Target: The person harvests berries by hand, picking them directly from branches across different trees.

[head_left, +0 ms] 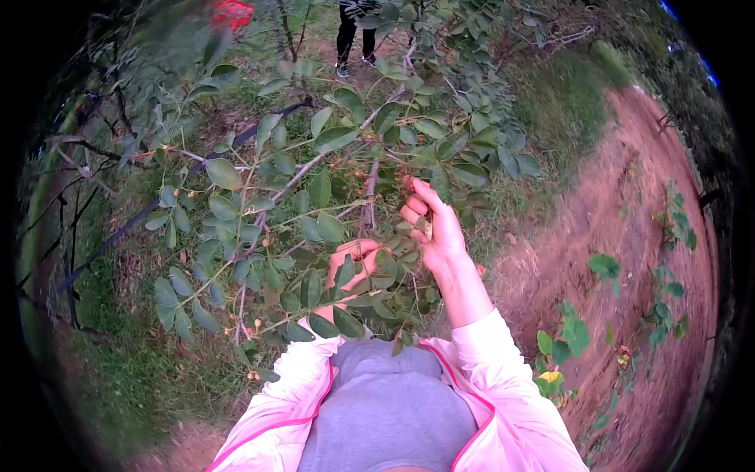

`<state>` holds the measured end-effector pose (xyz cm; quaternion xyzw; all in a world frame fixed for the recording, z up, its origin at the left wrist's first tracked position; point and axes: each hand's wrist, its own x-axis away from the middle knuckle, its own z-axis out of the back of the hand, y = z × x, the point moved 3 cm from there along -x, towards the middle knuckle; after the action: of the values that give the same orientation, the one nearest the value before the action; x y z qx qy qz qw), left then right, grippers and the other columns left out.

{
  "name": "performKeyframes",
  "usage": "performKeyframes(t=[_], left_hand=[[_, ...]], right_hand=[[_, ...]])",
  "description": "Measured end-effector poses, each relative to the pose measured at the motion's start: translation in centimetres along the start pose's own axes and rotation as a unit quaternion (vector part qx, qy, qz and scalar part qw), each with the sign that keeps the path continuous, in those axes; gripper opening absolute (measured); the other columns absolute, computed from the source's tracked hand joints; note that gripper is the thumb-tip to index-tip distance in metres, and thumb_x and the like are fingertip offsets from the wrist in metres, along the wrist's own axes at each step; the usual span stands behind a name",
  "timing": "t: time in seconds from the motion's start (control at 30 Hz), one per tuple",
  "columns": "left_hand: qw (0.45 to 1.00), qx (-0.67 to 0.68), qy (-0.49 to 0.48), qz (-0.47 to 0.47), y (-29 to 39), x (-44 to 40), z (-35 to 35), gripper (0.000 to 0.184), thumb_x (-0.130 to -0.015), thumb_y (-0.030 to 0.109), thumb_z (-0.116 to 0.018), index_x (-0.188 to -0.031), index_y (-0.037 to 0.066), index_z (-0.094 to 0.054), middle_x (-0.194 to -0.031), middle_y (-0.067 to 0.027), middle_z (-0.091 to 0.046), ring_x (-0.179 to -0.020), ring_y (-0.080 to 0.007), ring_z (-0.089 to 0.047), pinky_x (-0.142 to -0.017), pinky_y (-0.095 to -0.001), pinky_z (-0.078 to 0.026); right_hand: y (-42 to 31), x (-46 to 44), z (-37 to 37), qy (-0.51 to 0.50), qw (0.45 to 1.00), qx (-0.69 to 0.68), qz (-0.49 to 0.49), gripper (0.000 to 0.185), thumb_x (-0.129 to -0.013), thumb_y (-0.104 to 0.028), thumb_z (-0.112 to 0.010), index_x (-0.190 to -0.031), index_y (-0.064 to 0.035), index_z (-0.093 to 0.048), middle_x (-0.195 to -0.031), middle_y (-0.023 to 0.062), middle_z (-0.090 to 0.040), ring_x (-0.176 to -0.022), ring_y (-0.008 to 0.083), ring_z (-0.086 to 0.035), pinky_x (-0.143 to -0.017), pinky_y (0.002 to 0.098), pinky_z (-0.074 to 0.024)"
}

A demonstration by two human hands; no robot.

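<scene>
A shrub branch [303, 171] with oval green leaves and small red berries spreads in front of me. My right hand [434, 228] is raised on the right of the stem with its fingers curled in. Its upper fingertips meet a cluster of small red berries [403, 178]; what lies inside the curled fingers is too small to tell. Lower and to the left, my left hand [355, 259] reaches in among the leaves with bent fingers closing beside the upright stem [370, 200]. Leaves cover part of that hand and wrist, and its fingertips are partly hidden.
Another person's dark-trousered legs [355, 35] stand beyond the branches. A dark strap or pole [118, 242] slants across the left side, near bare twigs. Something red [231, 14] shows at the top left. Bare reddish soil [566, 259] with low broad-leaved plants [576, 334] lies right.
</scene>
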<state>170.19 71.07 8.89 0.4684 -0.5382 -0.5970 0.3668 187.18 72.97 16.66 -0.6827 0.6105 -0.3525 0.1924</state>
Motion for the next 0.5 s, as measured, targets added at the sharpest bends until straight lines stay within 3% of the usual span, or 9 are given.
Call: performKeyframes(t=[0.3, 0.5], left_hand=[[1.0, 0.005, -0.002, 0.018, 0.9, 0.0, -0.2, 0.008, -0.087, 0.006, -0.068, -0.091, 0.0, -0.07, -0.081, 0.0007, -0.067, -0.073, -0.0047, -0.059, -0.066, -0.0205, -0.046], [1.0, 0.002, 0.003, 0.001, 1.6, 0.1, -0.5, 0.009, -0.087, 0.008, -0.068, -0.089, 0.0, -0.07, -0.077, 0.0022, -0.063, -0.069, -0.0042, -0.055, -0.061, -0.021, -0.043]], right_hand=[[0.7, -0.7, 0.8, 0.04, 0.998, 0.019, 0.043, 0.016, -0.089, -0.024, -0.068, -0.098, -0.0134, -0.059, -0.068, -0.0095, -0.045, -0.051, 0.0016, -0.035, -0.042, 0.0198, -0.0234], [-0.1, 0.9, 0.9, 0.065, 0.994, 0.079, 0.049, 0.019, -0.09, -0.023, -0.067, -0.098, -0.0068, -0.06, -0.067, -0.0073, -0.045, -0.053, 0.0027, -0.037, -0.047, 0.0215, -0.028]])
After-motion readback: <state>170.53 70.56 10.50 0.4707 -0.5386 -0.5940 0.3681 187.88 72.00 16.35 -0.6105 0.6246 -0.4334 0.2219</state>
